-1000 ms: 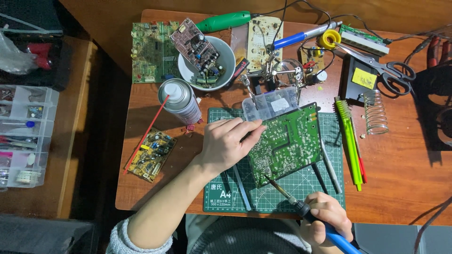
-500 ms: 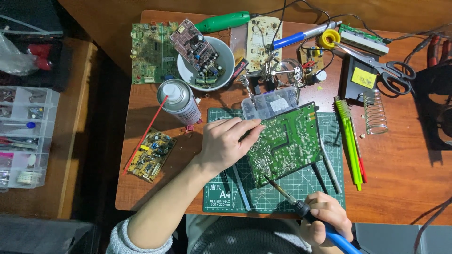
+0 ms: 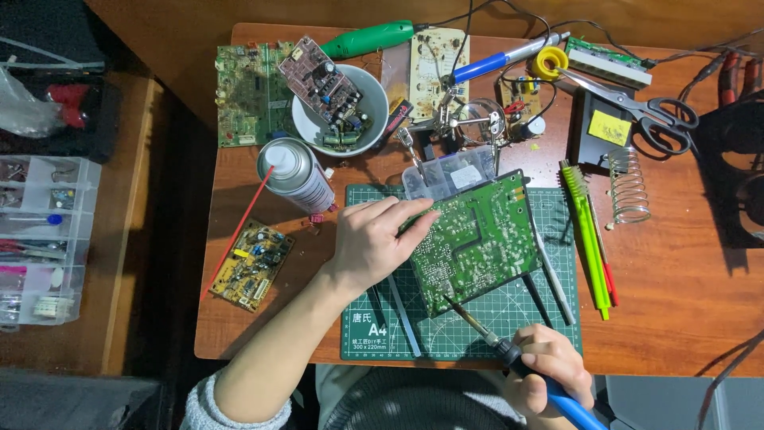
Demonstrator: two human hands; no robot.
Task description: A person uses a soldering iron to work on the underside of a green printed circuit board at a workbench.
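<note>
Here the left hand (image 3: 372, 243) lies flat on the green circuit board (image 3: 477, 239) (solder-side up), right hand (image 3: 549, 366) gripping a soldering iron (image 3: 485, 328).

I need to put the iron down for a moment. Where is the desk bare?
Bare wood lies right of the green brush and wire coil stand, toward the table edge. The back, around the white bowl and scissors, is crowded.

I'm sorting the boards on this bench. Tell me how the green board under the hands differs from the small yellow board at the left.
The green board is larger, lies on the cutting mat solder side up, and the left hand steadies it while the soldering iron in the right hand touches it. The yellow board is smaller, lies component side up on bare wood, untouched. Both lie tilted.
</note>
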